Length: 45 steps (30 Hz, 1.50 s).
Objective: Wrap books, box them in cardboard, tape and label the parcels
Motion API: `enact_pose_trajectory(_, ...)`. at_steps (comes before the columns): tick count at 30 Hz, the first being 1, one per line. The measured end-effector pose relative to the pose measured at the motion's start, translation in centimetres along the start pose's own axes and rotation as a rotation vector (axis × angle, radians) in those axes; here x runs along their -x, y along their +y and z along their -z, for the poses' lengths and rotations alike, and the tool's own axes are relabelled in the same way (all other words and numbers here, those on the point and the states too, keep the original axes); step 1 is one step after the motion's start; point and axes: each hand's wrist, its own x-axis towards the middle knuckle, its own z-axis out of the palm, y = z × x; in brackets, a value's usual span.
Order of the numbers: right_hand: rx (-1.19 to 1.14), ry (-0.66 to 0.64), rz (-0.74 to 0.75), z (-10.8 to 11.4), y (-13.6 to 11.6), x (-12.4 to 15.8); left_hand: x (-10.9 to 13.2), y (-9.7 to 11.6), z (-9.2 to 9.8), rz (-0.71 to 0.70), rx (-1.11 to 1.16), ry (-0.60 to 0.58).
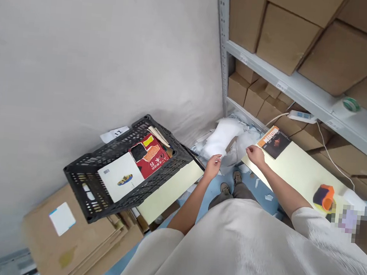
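My left hand (pixel 212 169) is closed in a pinch out in front of me, in the gap between the crate and the table. A small white bit, perhaps a paper scrap, shows at its fingertips; what it is I cannot make out. My right hand (pixel 255 156) hangs by the corner of the pale table (pixel 260 172), its fingers curled, and whatever may be in them is hidden. Just beyond it lies a dark magazine (pixel 273 142) with an orange strip. White foam-like wrapping (pixel 224 136) sits in a heap past both hands.
On the left, a black plastic crate (pixel 174 164) holds a white book (pixel 120 177) and a red book (pixel 151 156). An orange-and-purple tape dispenser (pixel 324 199) and a power strip (pixel 302 116) are at the right. Shelves (pixel 272 74) carry cardboard boxes and a tape roll (pixel 350 106).
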Motion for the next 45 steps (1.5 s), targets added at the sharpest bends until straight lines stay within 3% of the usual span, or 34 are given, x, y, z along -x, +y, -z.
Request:
enact_pose_trajectory(6,-0.048,-0.109,0.030,-2.2,-2.4,-7.0,-1.4,-1.2,0.4,0.092,-0.031,0.082)
enact_pose_trajectory(11,-0.125,-0.174,0.088,-5.4,-3.0,-15.2,-5.9,-2.2,-0.4,0.153,-0.071,0.119)
enact_pose_trajectory(14,-0.233,-0.197,0.088,-8.1,-2.6,-20.6,-10.0,-3.1,-1.1,0.167,-0.080,0.123)
enact_pose_trajectory(18,-0.367,-0.190,-0.023,-12.5,-1.4,-27.6,-15.1,-5.3,-1.8,0.203,-0.085,0.168)
enact_pose_trajectory(24,-0.466,-0.224,-0.176,-19.8,1.4,-35.9,-19.6,-10.8,-2.9,0.200,-0.081,0.225)
enact_pose_trajectory(30,-0.585,-0.242,-0.314,-26.1,4.0,-41.3,-22.3,-16.7,-4.0,0.220,-0.071,0.224)
enact_pose_trajectory(36,-0.673,-0.189,-0.431,-30.9,4.5,-46.4,-25.4,-21.7,-6.2,0.238,-0.054,0.213)
enact_pose_trajectory(41,-0.787,-0.141,-0.575,-33.8,4.9,-50.1,-26.7,-24.6,-8.2,0.224,-0.027,0.186)
enact_pose_trajectory(45,-0.825,-0.109,-0.659,-35.5,5.3,-52.0,-26.6,-26.1,-8.7,0.229,-0.022,0.177)
